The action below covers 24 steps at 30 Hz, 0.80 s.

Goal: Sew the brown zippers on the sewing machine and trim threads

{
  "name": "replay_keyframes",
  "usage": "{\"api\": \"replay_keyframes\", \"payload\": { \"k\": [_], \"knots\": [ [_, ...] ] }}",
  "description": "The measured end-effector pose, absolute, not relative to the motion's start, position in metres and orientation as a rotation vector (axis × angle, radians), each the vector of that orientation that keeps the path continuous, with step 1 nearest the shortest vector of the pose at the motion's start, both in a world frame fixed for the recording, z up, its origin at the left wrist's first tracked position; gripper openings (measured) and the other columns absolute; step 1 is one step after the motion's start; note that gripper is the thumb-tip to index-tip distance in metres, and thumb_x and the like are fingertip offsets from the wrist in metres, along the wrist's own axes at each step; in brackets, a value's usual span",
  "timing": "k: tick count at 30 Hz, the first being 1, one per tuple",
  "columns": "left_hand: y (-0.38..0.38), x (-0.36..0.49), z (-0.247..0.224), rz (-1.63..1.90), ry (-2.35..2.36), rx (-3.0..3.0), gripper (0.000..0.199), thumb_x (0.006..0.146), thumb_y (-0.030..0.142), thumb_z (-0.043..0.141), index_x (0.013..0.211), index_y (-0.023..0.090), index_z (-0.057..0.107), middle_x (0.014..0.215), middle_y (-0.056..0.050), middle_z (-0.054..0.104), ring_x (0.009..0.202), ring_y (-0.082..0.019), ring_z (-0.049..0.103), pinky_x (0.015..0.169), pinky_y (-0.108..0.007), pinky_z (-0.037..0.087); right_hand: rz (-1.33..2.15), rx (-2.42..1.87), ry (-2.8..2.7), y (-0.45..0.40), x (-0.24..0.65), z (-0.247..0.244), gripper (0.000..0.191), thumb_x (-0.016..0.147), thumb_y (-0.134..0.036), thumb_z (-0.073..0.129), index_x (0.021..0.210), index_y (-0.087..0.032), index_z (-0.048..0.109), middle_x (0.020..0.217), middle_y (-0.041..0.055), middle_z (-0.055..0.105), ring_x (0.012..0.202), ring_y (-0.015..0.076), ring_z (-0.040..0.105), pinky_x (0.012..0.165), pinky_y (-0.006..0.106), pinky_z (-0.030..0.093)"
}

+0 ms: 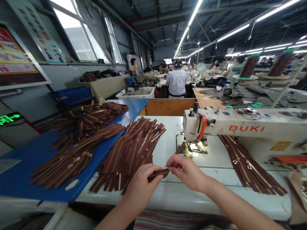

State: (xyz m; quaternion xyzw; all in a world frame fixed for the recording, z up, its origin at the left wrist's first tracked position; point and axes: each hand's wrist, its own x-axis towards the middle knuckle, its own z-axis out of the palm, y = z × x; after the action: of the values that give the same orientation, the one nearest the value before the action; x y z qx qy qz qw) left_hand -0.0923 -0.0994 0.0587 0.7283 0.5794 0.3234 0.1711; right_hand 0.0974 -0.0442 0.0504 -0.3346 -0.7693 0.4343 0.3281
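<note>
Between my two hands, in front of the sewing machine's needle area, is a brown zipper (158, 173) with metal teeth. My left hand (145, 180) pinches it between thumb and fingers. At its right end, my right hand (183, 169) has thumb and fingertips closed on it. The white sewing machine (223, 124) stands just beyond my right hand, its needle area lit. A pile of brown zippers (134, 150) lies on the white machine table (168, 195), left of the machine. More brown zippers (249, 166) lie under the machine's arm and to its right.
A blue table (21, 179) on the left bears further zipper bundles (79, 156). Thread cones (250, 65) stand at the right, beside grey fabric pieces (259, 95). A seated person (177, 80) in a light shirt is farther ahead, facing away.
</note>
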Motion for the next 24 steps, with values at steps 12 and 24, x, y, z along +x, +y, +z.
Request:
{"api": "replay_keyframes", "payload": {
  "k": [12,24],
  "knots": [
    [-0.121,-0.083,0.061,0.985,1.518,2.276,0.014,0.084,0.024,0.053,0.080,0.022,0.066,0.077,-0.002,0.067,0.074,-0.019,0.062,0.071,-0.029,0.047,0.811,-0.638,-2.048,-0.052,0.100,0.043,0.014,0.087,-0.013,0.054,0.080,-0.019,0.065,0.085,0.0049,0.063,0.084,0.0153,0.060,0.075,0.027,0.049],
    [-0.108,-0.078,0.069,0.850,1.141,0.920,0.033,0.064,0.043,0.077,0.077,0.014,0.066,0.069,0.000,0.059,0.063,-0.012,0.053,0.058,-0.020,0.042,1.049,-0.608,-1.868,-0.070,0.107,0.053,0.010,0.082,-0.014,0.063,0.081,-0.022,0.069,0.107,0.0052,0.066,0.100,0.0158,0.062,0.090,0.029,0.048]
  ]
}}
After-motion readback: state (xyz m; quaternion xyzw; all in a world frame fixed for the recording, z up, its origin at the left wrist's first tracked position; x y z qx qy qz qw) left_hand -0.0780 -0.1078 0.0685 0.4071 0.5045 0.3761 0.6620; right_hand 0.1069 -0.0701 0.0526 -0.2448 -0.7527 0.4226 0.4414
